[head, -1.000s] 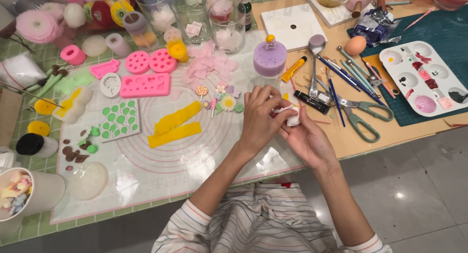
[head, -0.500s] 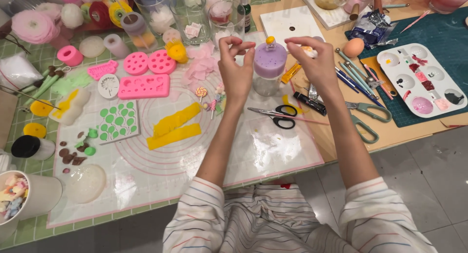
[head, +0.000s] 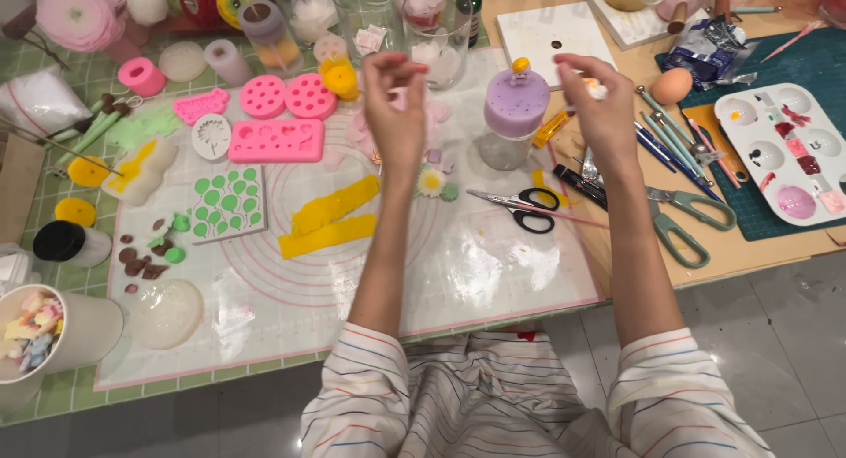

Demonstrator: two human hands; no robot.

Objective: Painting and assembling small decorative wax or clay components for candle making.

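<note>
- Leftmost, a white cup [head: 84, 335] of mixed pastel bits stands at the table edge, well apart from both hands.
- Pink moulds [head: 278, 141] and a sheet of green dots [head: 227, 202] lie on the clear mat [head: 352, 290]; two yellow strips [head: 330, 215] lie beside them, untouched.
- Left hand [head: 397, 114] is raised over the mat with its fingertips pinched together. Whether they grip anything cannot be told; the hand hides it.
- A purple-lidded jar [head: 517, 105] stands between the hands, touched by neither.
- Black scissors [head: 522, 207] lie flat on the mat below the jar.
- Right hand [head: 604, 114] is raised at the same height, thumb and fingers nipped on a small white piece [head: 598, 89]. The hands are well apart.
- Judgement: a fine shaping step, with soft material worked in the air rather than on the mat. Any next move calls for a light pinch, since the piece looks easy to squash.
- Green scissors [head: 692, 220] and a paint palette [head: 784, 149] lie at the far right.
</note>
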